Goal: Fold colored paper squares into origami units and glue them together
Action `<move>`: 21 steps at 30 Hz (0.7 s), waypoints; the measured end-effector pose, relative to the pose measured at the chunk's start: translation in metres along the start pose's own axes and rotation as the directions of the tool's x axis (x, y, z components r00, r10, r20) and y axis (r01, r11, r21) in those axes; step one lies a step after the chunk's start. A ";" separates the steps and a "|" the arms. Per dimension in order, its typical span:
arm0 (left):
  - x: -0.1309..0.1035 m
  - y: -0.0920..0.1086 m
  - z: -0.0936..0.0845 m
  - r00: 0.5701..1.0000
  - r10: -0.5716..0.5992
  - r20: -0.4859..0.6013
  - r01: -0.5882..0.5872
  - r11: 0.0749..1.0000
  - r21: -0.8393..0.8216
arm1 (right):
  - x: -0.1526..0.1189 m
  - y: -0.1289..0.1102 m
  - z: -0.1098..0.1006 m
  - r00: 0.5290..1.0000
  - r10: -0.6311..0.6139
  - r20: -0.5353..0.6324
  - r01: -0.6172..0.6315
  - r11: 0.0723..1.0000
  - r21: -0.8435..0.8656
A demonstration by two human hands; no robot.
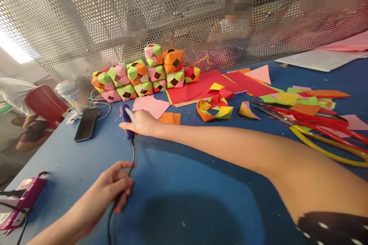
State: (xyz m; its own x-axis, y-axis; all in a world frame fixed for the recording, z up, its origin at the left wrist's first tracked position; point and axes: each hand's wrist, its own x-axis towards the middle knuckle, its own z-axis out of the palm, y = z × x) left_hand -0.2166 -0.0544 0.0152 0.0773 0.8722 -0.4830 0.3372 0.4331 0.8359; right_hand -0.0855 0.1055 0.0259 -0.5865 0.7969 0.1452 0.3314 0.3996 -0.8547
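Note:
My right hand (pixel 142 123) is closed around a dark blue glue gun (pixel 126 120) with a whitish stick at its top, left of centre over the blue table (pixel 184 164). From the gun's lower end a black cord (pixel 133 157) runs down toward the near edge. Lower down, my left hand (pixel 117 187) has its fingers curled around that cord. Beyond my right hand lie a pink paper sheet (pixel 151 105) and orange paper (pixel 171 118). A partly joined ring of folded paper (pixel 214 107) rests to the right, beside a small folded piece (pixel 247 110).
Stacked paper balls (pixel 138 72) line the mesh screen (pixel 109 19). A phone (pixel 86 123) and cup (pixel 71 93) stand left, a purple box (pixel 25 199) lower left. Red sheets (pixel 195 86), paper scraps and scissors (pixel 324 141) lie right. People are behind the mesh.

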 end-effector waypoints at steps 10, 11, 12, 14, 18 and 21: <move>0.001 -0.037 -0.090 0.858 0.490 -0.152 -0.059 0.390 0.919 | 0.042 0.010 0.051 0.997 0.077 0.002 -0.077 0.992 -0.103; 0.001 -0.040 -0.089 0.854 0.500 -0.141 -0.047 0.345 0.937 | 0.041 0.010 0.051 0.997 0.071 0.008 -0.069 0.991 -0.119; 0.000 -0.042 -0.087 0.852 0.507 -0.129 -0.036 0.302 0.953 | 0.041 0.009 0.050 0.998 0.061 0.016 -0.058 0.989 -0.135; -0.003 -0.044 -0.083 0.851 0.516 -0.095 -0.024 0.219 0.976 | 0.038 0.007 0.048 0.999 0.033 0.027 -0.028 0.985 -0.169; -0.009 -0.038 -0.075 0.792 0.610 0.004 -0.041 0.047 0.998 | 0.024 0.016 0.029 0.999 -0.041 -0.030 0.031 0.958 -0.287; -0.007 -0.026 -0.060 0.682 0.719 0.130 -0.122 -0.064 0.991 | 0.011 0.038 0.003 0.986 -0.110 -0.123 0.049 0.909 -0.415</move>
State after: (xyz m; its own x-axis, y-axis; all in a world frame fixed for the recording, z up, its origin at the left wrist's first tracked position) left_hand -0.2819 -0.0578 0.0126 0.4174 0.8770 0.2380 0.8984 -0.3590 -0.2529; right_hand -0.0809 0.1281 -0.0068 -0.5235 0.7981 0.2984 0.5787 0.5901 -0.5629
